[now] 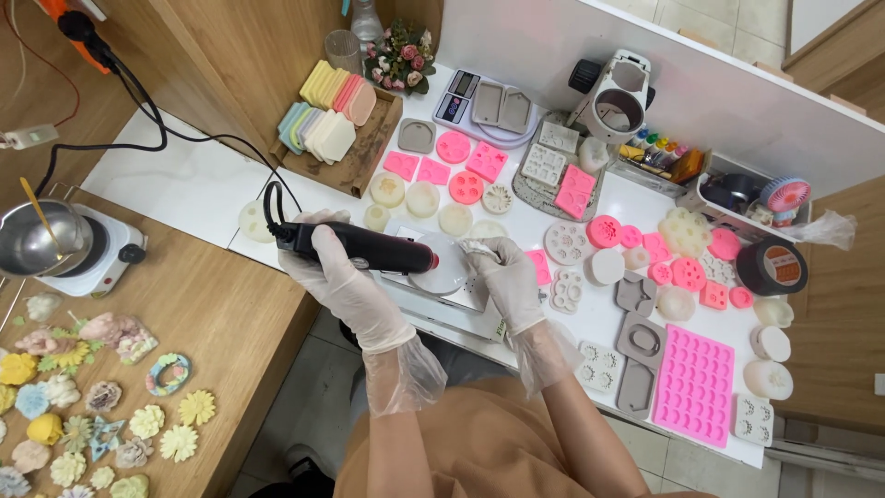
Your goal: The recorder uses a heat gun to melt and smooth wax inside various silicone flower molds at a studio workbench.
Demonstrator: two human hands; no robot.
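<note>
Black tool: a black heat gun [364,247] with a red tip lies across my left hand [336,267]; my gloved fingers are wrapped tight round its body; its nozzle points right, just over the round white mould [444,266]
Left hand: clamped on the heat gun; thin clear glove up past the wrist; the black cord [166,129] runs from the back of the tool up across the white table [175,180] to the top left
Right hand: my right hand [505,272], gloved the same, rests at the right edge of the round white mould; the fingers curl in against its rim and pinch something small and pale that I cannot make out
Round white mould: sits on a white flat slab [461,300] at the near edge of the table, between my two hands and just in front of me
Pink moulds: pink silicone moulds [470,161] and pale round casts [419,196] spread beyond the slab; a large pink tray of many cavities [693,383] lies to the right, near the grey moulds [641,346]
Back of table: a small digital scale [461,92], a bunch of artificial roses [401,57], a stack of pastel wax blocks [327,115] in a wooden tray
Left side: a steel pot [37,235] on a small white hotplate [106,263]; pastel flower-shaped pieces [64,415] lie on the wooden counter [212,314]
Right edge: a roll of brown tape [772,266]; a small pink fan [784,195]
</note>
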